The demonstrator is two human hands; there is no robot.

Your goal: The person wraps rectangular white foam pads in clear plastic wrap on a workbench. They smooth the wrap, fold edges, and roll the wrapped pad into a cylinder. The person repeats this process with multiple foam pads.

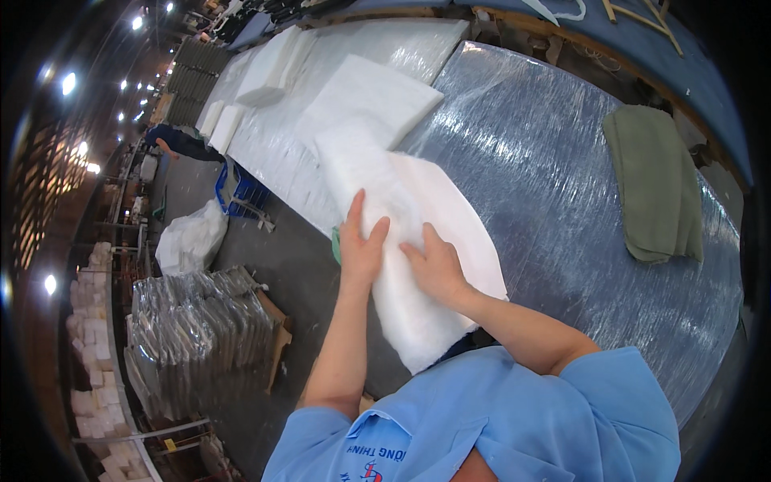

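Note:
A thick white sheet of fluffy wadding [418,201] lies over the near edge of a table wrapped in shiny plastic film [530,153]. My left hand [361,245] grips its left edge, fingers curled around the padding. Pressed flat on top of the sheet just to the right is my right hand [435,269], fingers spread toward the left hand. Something small and green [336,245] peeks out under the wadding beside my left hand. The sheet's lower end hangs over the table edge toward my blue shirt.
A folded olive-green cloth [654,185] lies on the table at the right. More white wadding slabs [369,92] and stacks [269,68] cover the table beyond. Left on the floor are a white bag [189,237], a blue crate [241,193], and plastic-wrapped bundles [201,329]. A person [181,143] stands far off.

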